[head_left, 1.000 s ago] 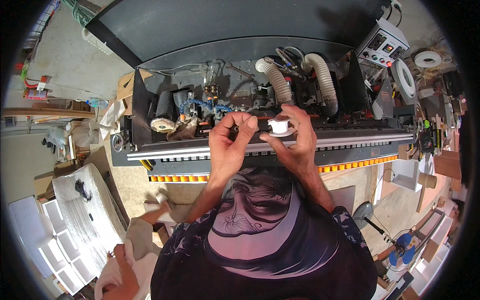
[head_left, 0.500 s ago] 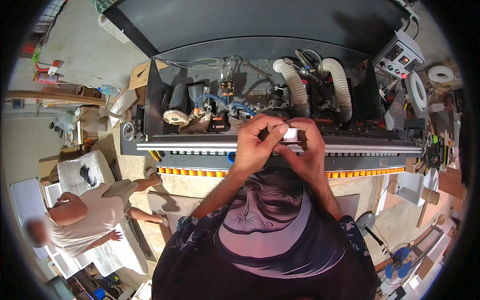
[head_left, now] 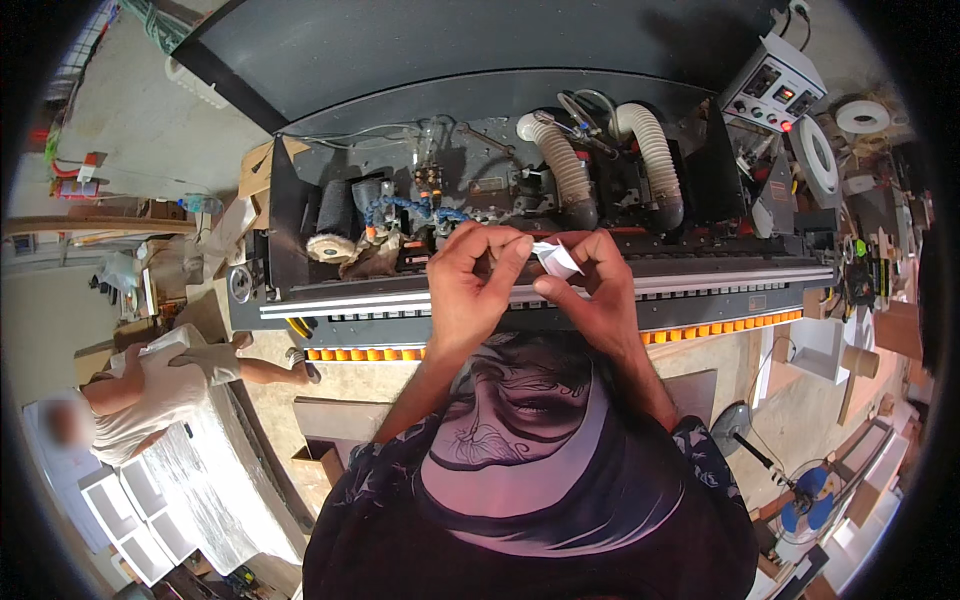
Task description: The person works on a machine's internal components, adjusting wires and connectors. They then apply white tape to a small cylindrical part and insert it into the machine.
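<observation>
In front of me my left hand (head_left: 475,282) pinches thumb to index finger at the left end of a small white spool-like object (head_left: 558,260), perhaps with tape on it. My right hand (head_left: 595,292) curls round the object's right side, thumb below it. The object is now tilted, and its exact form is hard to make out between my fingers. Both hands are over the front rail (head_left: 370,298) of a dark edge-banding-type machine, in front of its blue segmented hoses (head_left: 385,205), corrugated ducts (head_left: 560,165) and black roller (head_left: 335,210).
A control box (head_left: 770,85) sits at the machine's upper right, beside white rings (head_left: 862,117). Orange rollers (head_left: 720,325) line the front edge. Another person (head_left: 150,395) is at the left by a plastic-wrapped slab (head_left: 225,470) and white compartments (head_left: 135,525). A fan (head_left: 805,498) stands lower right.
My left fingers have come onto the white object, which has tipped from upright to tilted. The other person has come further into view at the left, moving up alongside the machine.
</observation>
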The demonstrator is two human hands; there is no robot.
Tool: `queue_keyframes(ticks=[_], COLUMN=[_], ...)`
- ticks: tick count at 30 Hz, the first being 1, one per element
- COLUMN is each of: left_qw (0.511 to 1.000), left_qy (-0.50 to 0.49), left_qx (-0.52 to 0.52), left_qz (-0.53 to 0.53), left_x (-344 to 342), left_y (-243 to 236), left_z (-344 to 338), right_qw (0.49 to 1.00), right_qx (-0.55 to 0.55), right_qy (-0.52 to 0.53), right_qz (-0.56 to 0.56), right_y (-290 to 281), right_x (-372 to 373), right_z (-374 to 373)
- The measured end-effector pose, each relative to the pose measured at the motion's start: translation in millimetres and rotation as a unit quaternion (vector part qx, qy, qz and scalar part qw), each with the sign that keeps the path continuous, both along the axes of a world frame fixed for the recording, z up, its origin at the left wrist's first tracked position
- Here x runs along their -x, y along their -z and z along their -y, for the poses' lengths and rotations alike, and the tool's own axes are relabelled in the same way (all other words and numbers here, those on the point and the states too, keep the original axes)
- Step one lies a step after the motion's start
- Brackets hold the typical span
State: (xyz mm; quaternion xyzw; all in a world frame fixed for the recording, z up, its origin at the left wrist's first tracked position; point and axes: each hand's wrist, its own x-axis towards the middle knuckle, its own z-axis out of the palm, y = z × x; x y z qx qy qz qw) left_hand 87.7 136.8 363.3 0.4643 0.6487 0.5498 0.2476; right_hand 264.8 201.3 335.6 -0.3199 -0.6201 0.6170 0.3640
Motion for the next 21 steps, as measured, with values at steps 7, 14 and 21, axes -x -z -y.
queue_keyframes(ticks=[7,14,21], left_qw=[0.998,0.983,0.970], left_qy=[-0.003,0.053,0.073], left_qx=[0.042,0.066,0.053], left_qz=[0.056,0.161,0.227], left_x=[1,-6,-11], left_y=[5,20,27], left_z=[1,6,6], right_qw=[0.998,0.994,0.988], right_qx=[0.046,0.002,0.126], right_qy=[-0.023,-0.109,-0.079], right_qz=[-0.041,0.017,0.031], right_y=[-12,-9,0], right_x=[4,-7,-6], right_z=[-1,-6,-1])
